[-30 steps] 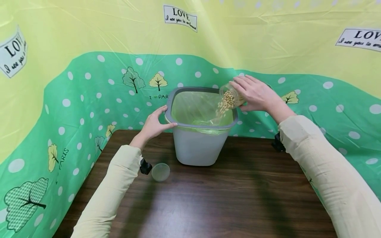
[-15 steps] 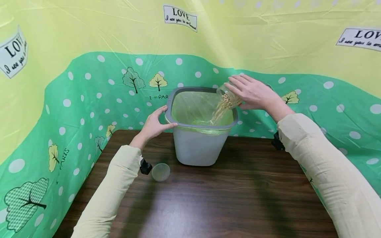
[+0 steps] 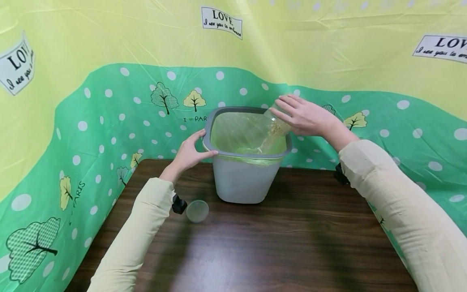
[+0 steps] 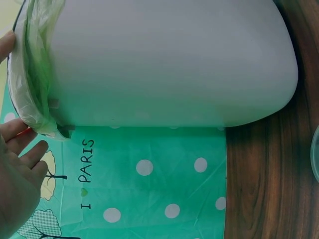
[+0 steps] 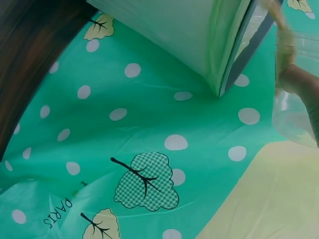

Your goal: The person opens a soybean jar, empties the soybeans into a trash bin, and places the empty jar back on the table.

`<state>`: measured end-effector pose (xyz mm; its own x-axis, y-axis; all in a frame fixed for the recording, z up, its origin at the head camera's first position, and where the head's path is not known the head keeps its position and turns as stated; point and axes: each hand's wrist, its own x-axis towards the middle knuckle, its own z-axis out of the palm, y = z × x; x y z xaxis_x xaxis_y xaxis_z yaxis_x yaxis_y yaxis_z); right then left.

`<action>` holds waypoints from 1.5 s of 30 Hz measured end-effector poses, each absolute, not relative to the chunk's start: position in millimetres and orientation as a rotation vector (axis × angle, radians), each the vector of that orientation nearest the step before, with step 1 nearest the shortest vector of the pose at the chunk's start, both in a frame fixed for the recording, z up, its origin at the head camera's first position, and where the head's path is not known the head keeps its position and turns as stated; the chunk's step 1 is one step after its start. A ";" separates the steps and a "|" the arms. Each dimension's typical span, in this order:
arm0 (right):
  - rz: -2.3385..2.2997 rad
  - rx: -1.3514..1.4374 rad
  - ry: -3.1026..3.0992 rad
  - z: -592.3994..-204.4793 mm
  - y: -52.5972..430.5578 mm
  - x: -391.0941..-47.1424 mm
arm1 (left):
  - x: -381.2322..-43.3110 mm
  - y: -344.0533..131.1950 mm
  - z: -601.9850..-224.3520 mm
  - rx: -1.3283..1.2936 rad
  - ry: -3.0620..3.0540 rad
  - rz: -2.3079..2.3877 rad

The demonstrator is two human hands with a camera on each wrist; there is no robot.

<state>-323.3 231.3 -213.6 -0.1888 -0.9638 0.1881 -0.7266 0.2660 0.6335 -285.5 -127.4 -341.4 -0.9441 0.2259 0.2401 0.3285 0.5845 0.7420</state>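
Note:
A light grey trash bin (image 3: 240, 180) with a darker grey rim stands on the table, lined with a green plastic bag (image 3: 231, 129). My left hand (image 3: 186, 156) holds the bin's rim at the near left corner, thumb in front and fingers along the side. Over the bin's right side, my right hand (image 3: 310, 117) grips a clear plastic jar (image 5: 294, 117), tipped mouth-down toward the liner. Pale soybean-like beans (image 3: 276, 129) stream out of it into the bag. In the right wrist view the jar looks mostly see-through, with beans along one side. The bin's bottom is hidden.
A round clear lid (image 3: 197, 211) lies flat on the dark wood table (image 3: 262, 251), left of the bin's base. Behind and beside the table hangs a green and yellow printed cloth (image 3: 131, 97), close to the bin's back.
The right hand has tilted the jar further down and shifted slightly left. Fewer beans are left in the jar. The left hand and bin have stayed put.

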 end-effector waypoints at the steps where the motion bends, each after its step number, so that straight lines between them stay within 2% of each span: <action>1: -0.558 1.531 -1.965 -214.2 230.9 -323.9 | -285.5 -127.5 -341.5 -0.472 -2.688 -1.294; 13: -0.876 1.535 -1.853 -224.5 225.2 -311.4 | -284.8 -127.0 -341.5 -0.468 -2.688 -1.293; 22: -0.777 1.453 -1.895 -233.1 227.1 -310.5 | -286.4 -127.8 -341.3 -0.461 -2.690 -1.283; 26: -0.516 1.387 -2.071 -236.0 237.2 -311.2 | -286.5 -127.5 -341.6 -0.463 -2.683 -1.295; 32: -0.096 1.125 -2.158 -239.1 271.0 -310.2 | -284.9 -126.7 -341.2 -0.464 -2.688 -1.294; 37: 0.128 0.818 -2.277 -246.7 300.5 -296.2 | -284.0 -126.6 -340.8 -0.461 -2.681 -1.296; 45: 0.582 0.409 -2.422 -281.2 333.2 -279.1 | -284.3 -126.9 -341.4 -0.462 -2.675 -1.303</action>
